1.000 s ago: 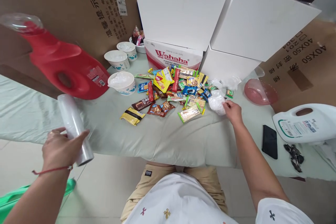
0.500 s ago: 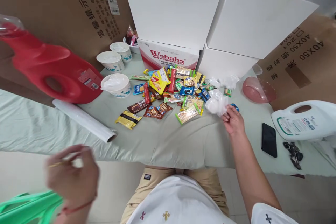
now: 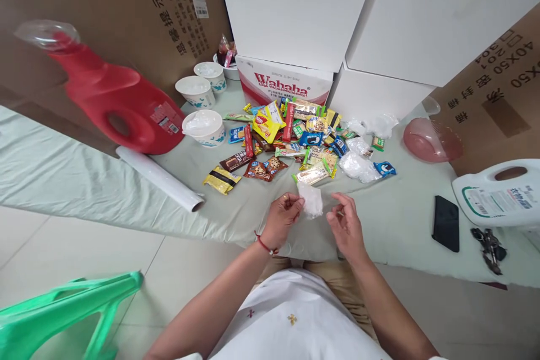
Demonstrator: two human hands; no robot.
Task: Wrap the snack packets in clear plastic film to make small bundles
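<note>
A crumpled piece of thin, whitish clear plastic film (image 3: 311,200) hangs above the front of the table, pinched between the thumb and fingers of my left hand (image 3: 283,218). My right hand (image 3: 346,227) is just to the right of the film, apart from it, fingers spread and nothing held. Right behind lies a heap of wrapped snacks (image 3: 291,140), with a green-ended cracker pack (image 3: 313,173) closest to the film. More crumpled clear plastic (image 3: 358,167) rests at the heap's right side, beside a small blue packet (image 3: 385,169).
Paper bowls with clear plastic in them (image 3: 204,128) and a red jug (image 3: 126,107) stand left, near a film roll (image 3: 160,179). White boxes (image 3: 295,11) rise behind. On the right are a pink bowl (image 3: 430,140), phone (image 3: 446,224), keys (image 3: 489,250) and white bottle (image 3: 498,194).
My right hand has left the plastic at the heap's right side and come towards the middle. My left hand has moved from the lower left to the middle and now pinches a piece of film.
</note>
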